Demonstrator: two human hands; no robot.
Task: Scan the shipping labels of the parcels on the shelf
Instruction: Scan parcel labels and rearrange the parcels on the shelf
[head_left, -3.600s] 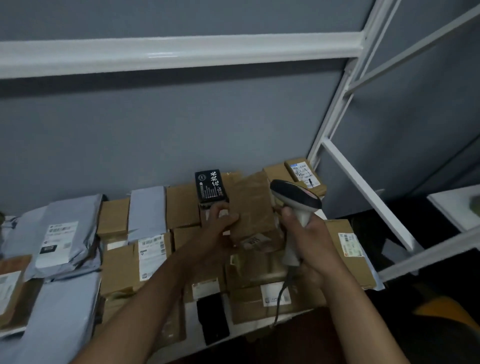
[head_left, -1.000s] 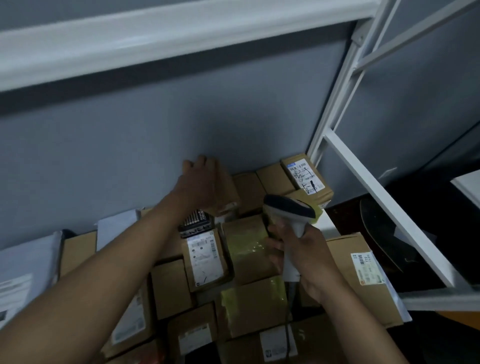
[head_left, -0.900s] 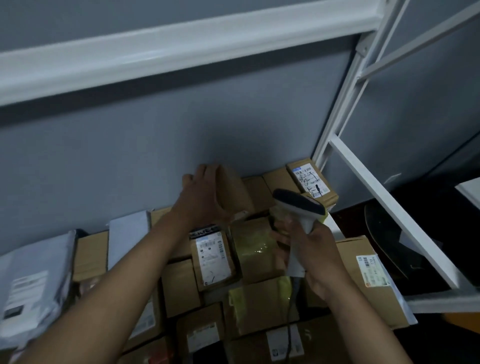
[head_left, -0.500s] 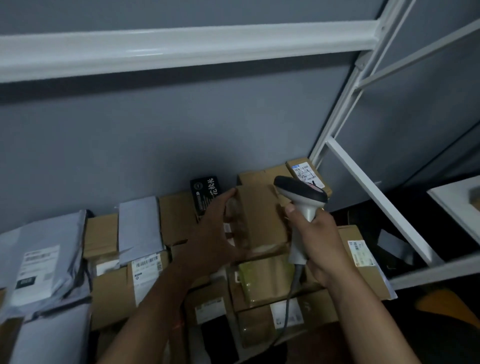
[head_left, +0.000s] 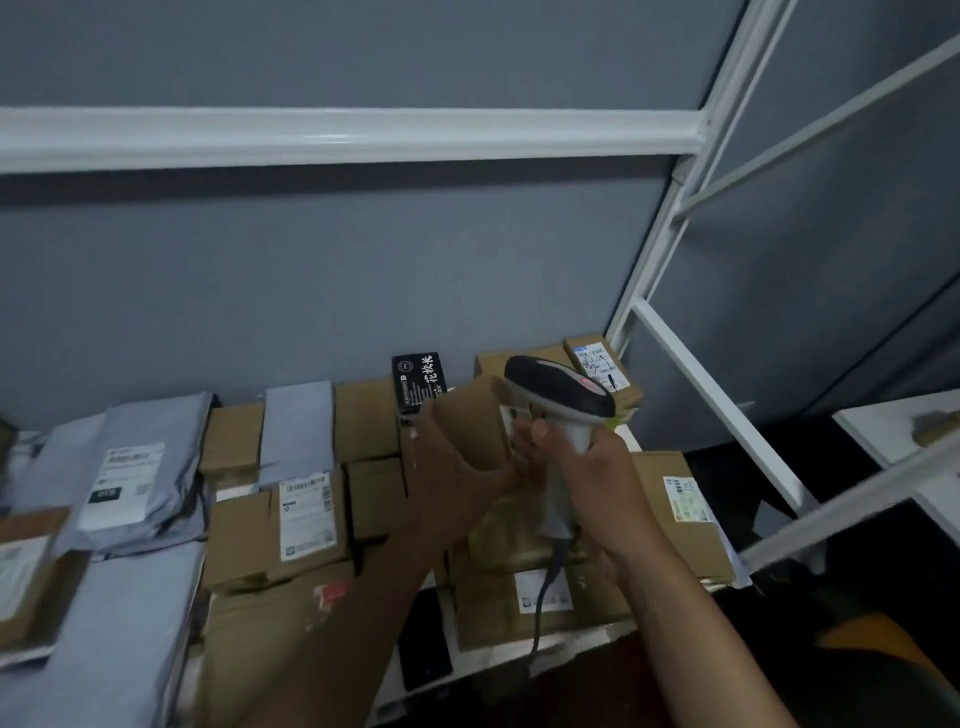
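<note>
My left hand (head_left: 457, 467) grips a small brown cardboard parcel (head_left: 475, 421), held upright above the pile with its far side turned toward the scanner. My right hand (head_left: 587, 478) grips the white handle of a barcode scanner (head_left: 558, 387) with a dark head, right beside the parcel; its cable (head_left: 543, 597) hangs down. The label on the held parcel is mostly hidden. Several brown boxes and grey mailer bags lie on the white shelf (head_left: 519, 660), some with white labels showing, such as one box (head_left: 306, 514) and a grey bag (head_left: 127, 483).
A black box with white characters (head_left: 420, 382) stands at the back. A labelled box (head_left: 597, 369) sits in the back right corner, another (head_left: 680, 499) at the right edge. White shelf beam (head_left: 337, 135) runs overhead; a diagonal brace (head_left: 711, 405) stands right.
My left hand picked a brown parcel from the back of the pile, brought it forward and turned it upright beside the scanner. The right hand kept its hold on the scanner and closed in on the parcel.
</note>
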